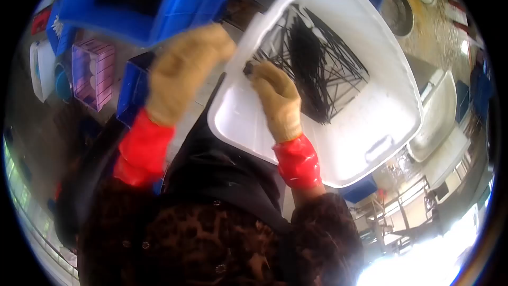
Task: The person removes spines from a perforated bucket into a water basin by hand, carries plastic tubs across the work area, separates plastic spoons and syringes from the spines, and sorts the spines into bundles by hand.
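Observation:
My left hand point(185, 71), in a tan work glove with a red cuff, is up to the left of a white plastic tub point(391, 100). It is smeared by motion, so its fingers cannot be read. My right hand point(278, 100), gloved the same way, is over the tub's near left side with its fingers curled. A small dark piece point(248, 68) shows at its fingertips; its exact kind is unclear. Inside the tub lie many thin black rods point(312, 58), some densely bunched, others loosely crossed.
A large blue bin point(185, 10) stands at the upper left, past my left hand. Further left is a pink basket point(94, 74) on the floor. A round metal basin point(397, 11) and a white tray point(436, 119) are right of the tub. A dark apron point(222, 167) covers my lap.

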